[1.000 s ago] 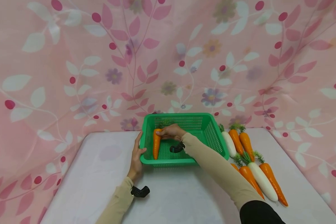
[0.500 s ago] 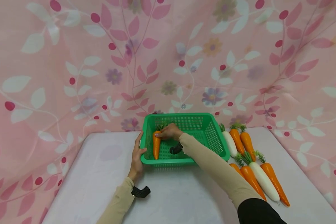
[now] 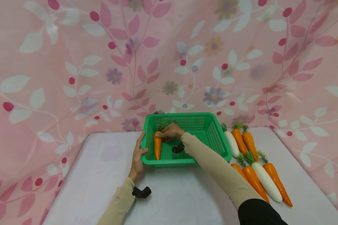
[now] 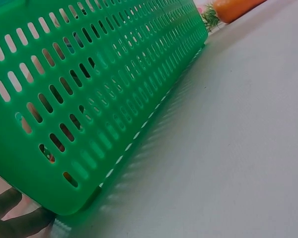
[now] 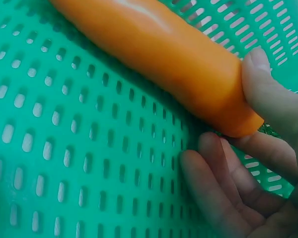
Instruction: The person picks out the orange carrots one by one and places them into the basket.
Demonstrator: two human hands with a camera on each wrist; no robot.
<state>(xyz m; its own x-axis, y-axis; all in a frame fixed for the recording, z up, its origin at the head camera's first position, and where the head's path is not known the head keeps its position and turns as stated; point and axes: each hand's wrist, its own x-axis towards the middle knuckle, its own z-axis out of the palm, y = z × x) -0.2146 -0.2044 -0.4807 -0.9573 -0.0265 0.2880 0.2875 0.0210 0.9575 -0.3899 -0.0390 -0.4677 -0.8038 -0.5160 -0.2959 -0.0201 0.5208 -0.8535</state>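
Note:
An orange carrot (image 3: 157, 147) lies along the left side inside a green plastic basket (image 3: 186, 162), its leafy top toward the back. My right hand (image 3: 171, 131) reaches into the basket and grips the carrot near its thick leafy end. In the right wrist view the thumb (image 5: 258, 82) presses on the carrot's upper side, and a finger goes beneath it. At the basket's left side my left hand (image 3: 137, 157) holds the rim, thumb over the edge and fingers along the outer wall. Fingertips (image 4: 25, 220) show at the basket's lower corner in the left wrist view.
Right of the basket lie several orange carrots (image 3: 277, 184) and two white radishes (image 3: 266, 182), (image 3: 231, 143) with green tops. They rest on a white-covered table (image 3: 186, 193). Behind it hangs a pink floral cloth (image 3: 163, 62).
The carrot and my right hand have shifted slightly toward the front of the basket, showing more of the leafy top. My left hand stays at the rim.

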